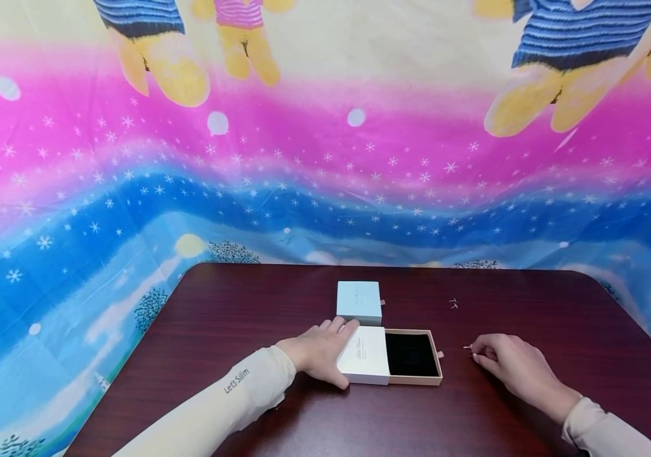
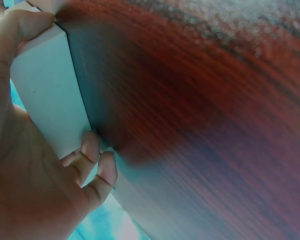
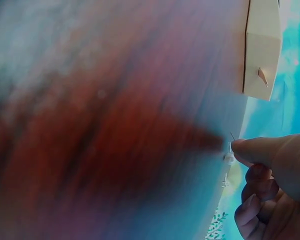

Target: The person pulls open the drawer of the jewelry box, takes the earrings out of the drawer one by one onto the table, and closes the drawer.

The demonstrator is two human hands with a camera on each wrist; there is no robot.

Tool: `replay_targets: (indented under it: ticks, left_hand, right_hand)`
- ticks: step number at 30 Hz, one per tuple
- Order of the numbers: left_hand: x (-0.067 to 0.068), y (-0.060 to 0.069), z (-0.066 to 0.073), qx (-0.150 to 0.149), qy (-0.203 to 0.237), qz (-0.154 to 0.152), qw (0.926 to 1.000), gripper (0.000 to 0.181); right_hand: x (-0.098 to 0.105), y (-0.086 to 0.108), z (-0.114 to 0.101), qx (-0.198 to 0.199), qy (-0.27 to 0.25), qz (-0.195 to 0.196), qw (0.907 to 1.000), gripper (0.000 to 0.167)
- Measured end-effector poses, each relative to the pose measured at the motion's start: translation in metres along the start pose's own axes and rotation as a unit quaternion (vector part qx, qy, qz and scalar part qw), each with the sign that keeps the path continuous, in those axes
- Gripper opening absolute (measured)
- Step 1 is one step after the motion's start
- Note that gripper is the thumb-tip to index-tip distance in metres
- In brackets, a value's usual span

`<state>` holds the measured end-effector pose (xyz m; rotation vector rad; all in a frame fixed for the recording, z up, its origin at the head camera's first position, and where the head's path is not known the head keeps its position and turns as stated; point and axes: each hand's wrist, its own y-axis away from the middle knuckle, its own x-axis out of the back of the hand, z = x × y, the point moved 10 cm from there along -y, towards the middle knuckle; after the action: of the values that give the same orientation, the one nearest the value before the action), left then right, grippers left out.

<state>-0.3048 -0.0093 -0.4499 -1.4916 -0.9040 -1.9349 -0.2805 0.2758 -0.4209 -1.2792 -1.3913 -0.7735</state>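
Note:
A white drawer-style jewelry box [image 1: 363,355] lies on the table, its tray [image 1: 436,362] slid out to the right and showing a black lining. My left hand [image 1: 323,351] grips the box's left end, thumb at the near corner and fingers along the far side; the left wrist view shows the box wall [image 2: 47,87] between them. To the right of the tray, my right hand [image 1: 514,365] pinches a tiny earring [image 3: 229,156] with a thin pin. Fingertips partly hide it. Two small, thin pieces [image 1: 453,303], probably earrings too, lie farther back.
Behind the white box stands a closed pale blue box [image 1: 358,299] with a small pull tab. The dark wooden table [image 1: 257,298] has a glossy top. A printed cloth backdrop [image 1: 302,158] hangs behind its far edge.

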Motion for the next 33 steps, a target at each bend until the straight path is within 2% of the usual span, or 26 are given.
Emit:
replay_targets:
  ticks: [14,33]
  left_hand:
    - [0.0,0.0002,0.0004,0.003,0.0,-0.003,1.0,0.113]
    - [-0.0005,-0.0006,-0.0003,0.0,0.001,0.002,1.0,0.114]
  right_hand:
    - [-0.0019,-0.0029,-0.0006,0.006,0.005,-0.016,0.9998,0.011]
    - [-0.0018,-0.0036,-0.0004,0.01,0.009,-0.013,0.9998,0.01]
